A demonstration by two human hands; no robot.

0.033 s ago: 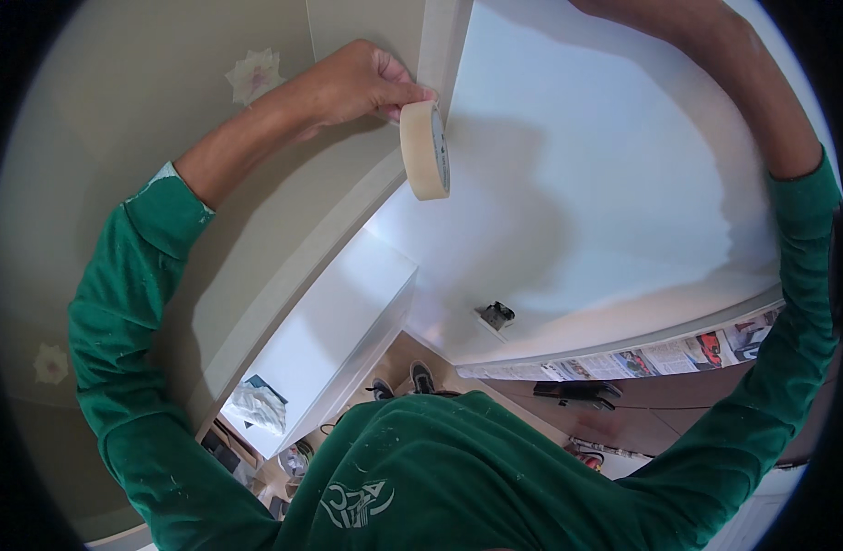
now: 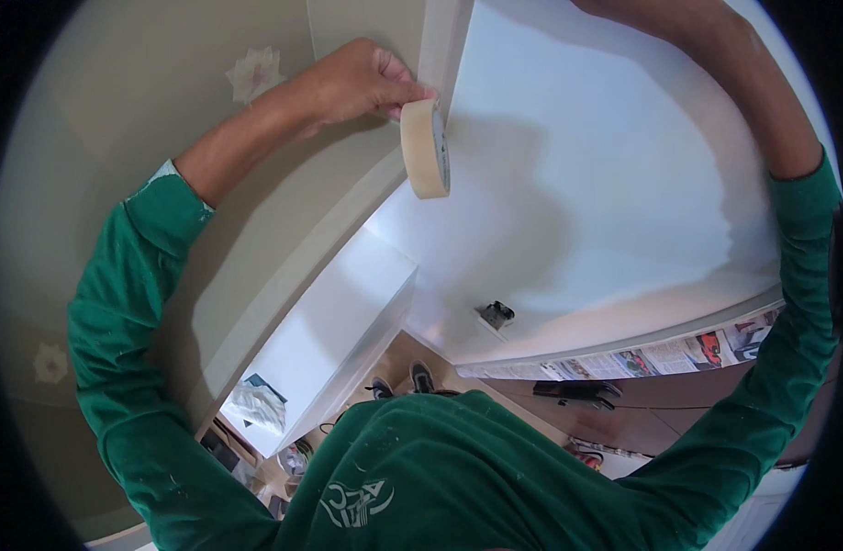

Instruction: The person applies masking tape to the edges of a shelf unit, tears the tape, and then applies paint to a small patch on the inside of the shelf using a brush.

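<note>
My left hand [image 2: 375, 81] is closed, with thumb and fingers pinched at the upper edge of a roll of beige masking tape [image 2: 424, 151]. The roll hangs below my fingertips, its tape face and part of its inner core showing. Pressed close by the hand is a pale trim strip [image 2: 348, 207], which runs between a beige-grey surface [image 2: 146, 101] and a white wall [image 2: 623, 138]. My right forearm [image 2: 761, 83] rises along the right side; the right hand itself is beyond the top edge of the view.
A white ledge [image 2: 325, 312] below carries a crumpled white plastic bag [image 2: 258, 404]. An open black socket box [image 2: 496, 315] sits in the white wall. Printed paper [image 2: 660, 356] lines the wall's lower edge. A dark object [image 2: 577, 392] lies beyond it. My shoes [image 2: 422, 376] show on the floor.
</note>
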